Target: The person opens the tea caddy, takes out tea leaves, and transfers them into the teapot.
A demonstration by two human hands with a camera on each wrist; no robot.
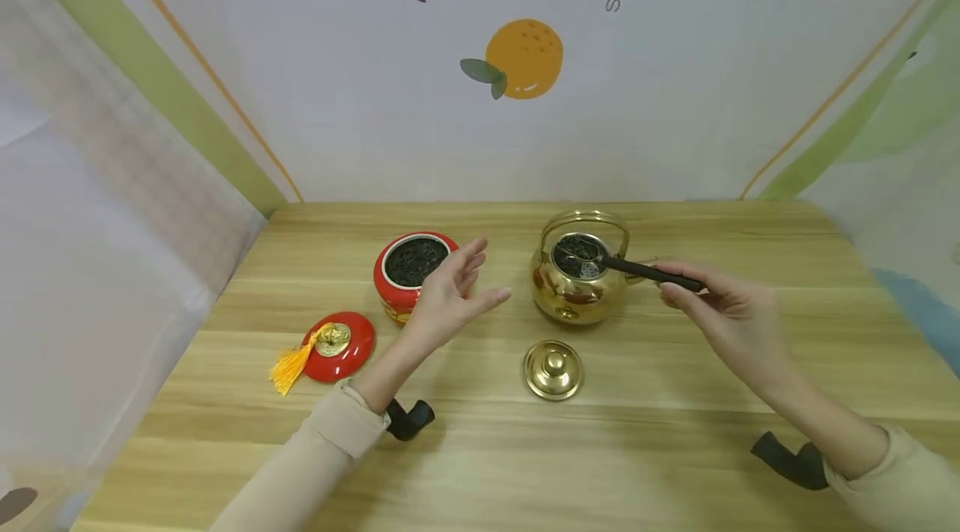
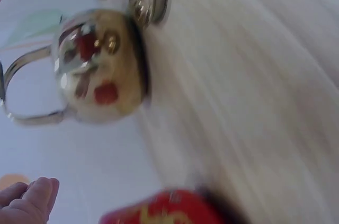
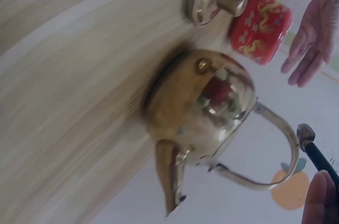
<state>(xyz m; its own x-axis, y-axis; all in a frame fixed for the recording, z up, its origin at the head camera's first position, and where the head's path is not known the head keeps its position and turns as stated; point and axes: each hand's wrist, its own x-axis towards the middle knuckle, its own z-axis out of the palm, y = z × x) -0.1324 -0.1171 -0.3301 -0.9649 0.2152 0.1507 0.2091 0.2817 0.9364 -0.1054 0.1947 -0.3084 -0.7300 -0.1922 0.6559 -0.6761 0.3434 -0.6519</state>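
Observation:
My right hand (image 1: 723, 311) pinches the black handle (image 1: 652, 272) of a small tea scoop (image 3: 307, 136). The scoop's head is over the open mouth of a golden teapot (image 1: 573, 298), whose arched handle stands up. Dark tea leaves (image 1: 577, 248) and a perforated strainer show inside that mouth. My left hand (image 1: 450, 290) hovers beside and partly in front of a red jar (image 1: 388, 286), fingers spread loosely and holding nothing. Dark loose tea (image 1: 414, 259) fills the jar to near its white rim. Part of the jar's right side is hidden by that hand.
The teapot's golden lid (image 1: 553, 370) lies on the wooden table (image 1: 480, 465) in front of the pot. A red jar lid (image 1: 348, 348) with a yellow tassel (image 1: 291, 367) lies to the left. A white printed cloth (image 1: 645, 115) hangs behind the table.

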